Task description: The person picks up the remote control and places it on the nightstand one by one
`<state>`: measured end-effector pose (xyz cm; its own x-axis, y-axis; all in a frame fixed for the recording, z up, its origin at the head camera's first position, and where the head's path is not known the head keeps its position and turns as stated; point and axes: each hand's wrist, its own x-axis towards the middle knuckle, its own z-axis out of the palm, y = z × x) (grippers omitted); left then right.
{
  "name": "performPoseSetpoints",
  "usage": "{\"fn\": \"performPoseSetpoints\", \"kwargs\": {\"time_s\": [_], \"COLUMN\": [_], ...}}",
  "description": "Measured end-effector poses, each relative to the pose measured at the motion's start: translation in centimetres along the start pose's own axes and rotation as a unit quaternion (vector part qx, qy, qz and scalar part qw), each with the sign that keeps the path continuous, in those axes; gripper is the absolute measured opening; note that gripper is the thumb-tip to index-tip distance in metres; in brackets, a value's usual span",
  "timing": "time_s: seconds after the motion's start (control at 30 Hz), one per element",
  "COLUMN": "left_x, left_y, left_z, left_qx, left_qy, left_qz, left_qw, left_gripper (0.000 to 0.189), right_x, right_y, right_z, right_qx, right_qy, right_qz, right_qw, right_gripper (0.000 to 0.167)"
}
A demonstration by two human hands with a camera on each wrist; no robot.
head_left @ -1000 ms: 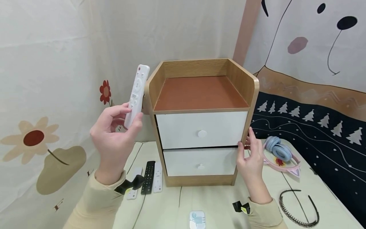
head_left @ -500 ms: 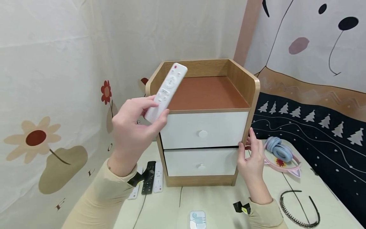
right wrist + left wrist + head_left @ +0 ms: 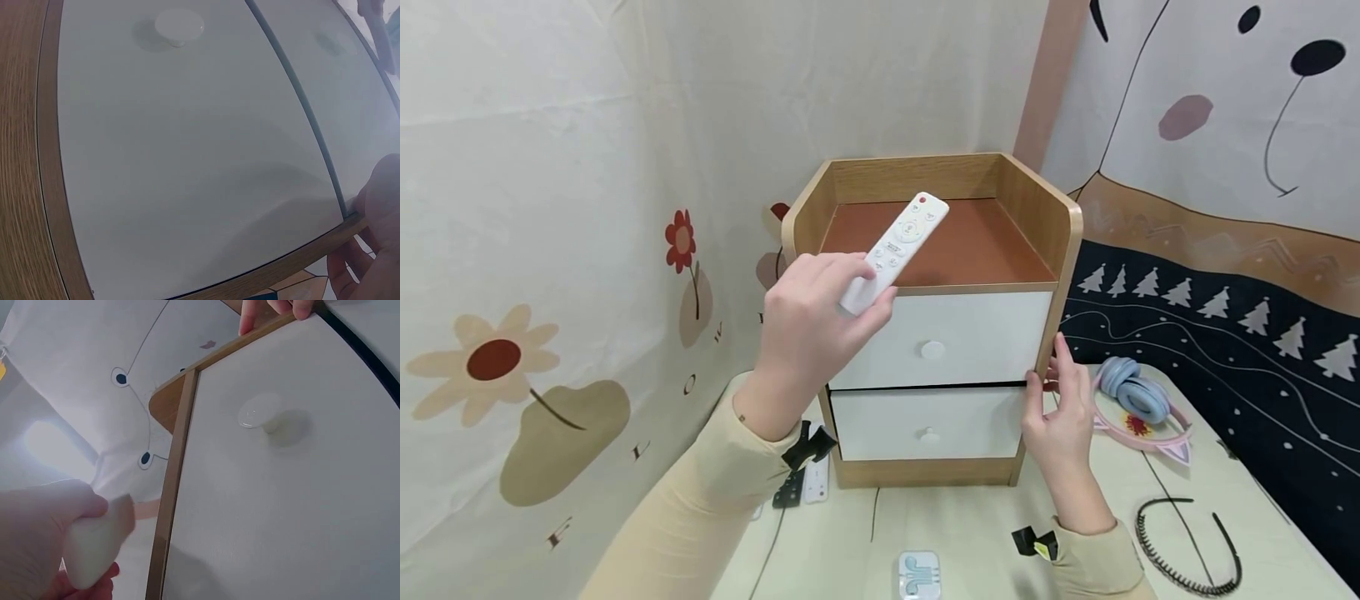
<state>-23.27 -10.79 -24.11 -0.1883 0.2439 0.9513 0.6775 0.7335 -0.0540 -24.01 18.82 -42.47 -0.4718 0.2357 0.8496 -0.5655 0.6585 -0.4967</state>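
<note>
1. White remote (image 3: pixel 897 252): we pinch its lower end between thumb and fingers of the left hand (image 3: pixel 812 312), perhaps to leave most buttons uncovered.
2. It slants up to the right, seen against the cabinet (image 3: pixel 925 473); we cannot tell whether it is above the brown shelf (image 3: pixel 985 254) or in front.
3. Our right hand (image 3: pixel 1062 412) grips the cabinet's side edge, thumb in front, fingers round the outside, probably to steady it.
4. Upper drawer (image 3: pixel 981 342) and lower drawer (image 3: pixel 880 425) sit pushed in, knobs untouched.
5. Black remote (image 3: pixel 788 490) and second remote (image 3: pixel 817 482) lie together on the tabletop (image 3: pixel 842 550), likely handy for our left.
</note>
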Motion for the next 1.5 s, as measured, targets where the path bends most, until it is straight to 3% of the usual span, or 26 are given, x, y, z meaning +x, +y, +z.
{"fn": "performPoseSetpoints", "kwargs": {"time_s": [0.33, 0.6, 0.9, 1.4, 1.5], "left_x": [1.5, 2.3, 4.2, 6.5, 6.8], "left_y": [0.4, 0.5, 0.9, 1.7, 1.7], "left_z": [1.2, 2.5, 3.4, 5.2, 5.8], "left_qx": [-0.005, -0.012, 0.001, 0.033, 0.033], "left_qy": [-0.070, -0.122, -0.207, -0.309, -0.319], "left_qz": [-0.044, -0.113, -0.209, -0.270, -0.266], "left_qw": [0.9966, 0.9860, 0.9557, 0.9113, 0.9090], "left_gripper": [0.018, 0.020, 0.020, 0.021, 0.022], "right_x": [0.2, 0.2, 0.3, 0.1, 0.0], "right_y": [0.1, 0.0, -0.1, 0.3, 0.4], "right_z": [0.0, 0.1, 0.1, 0.0, 0.0], "right_qx": [0.000, 0.002, 0.005, 0.003, 0.005], "right_qy": [0.001, -0.006, 0.003, 0.009, 0.008], "right_qz": [-0.004, 0.002, -0.002, -0.011, -0.016], "right_qw": [1.0000, 1.0000, 1.0000, 0.9999, 0.9998], "right_gripper": [0.070, 0.070, 0.070, 0.071, 0.070]}}
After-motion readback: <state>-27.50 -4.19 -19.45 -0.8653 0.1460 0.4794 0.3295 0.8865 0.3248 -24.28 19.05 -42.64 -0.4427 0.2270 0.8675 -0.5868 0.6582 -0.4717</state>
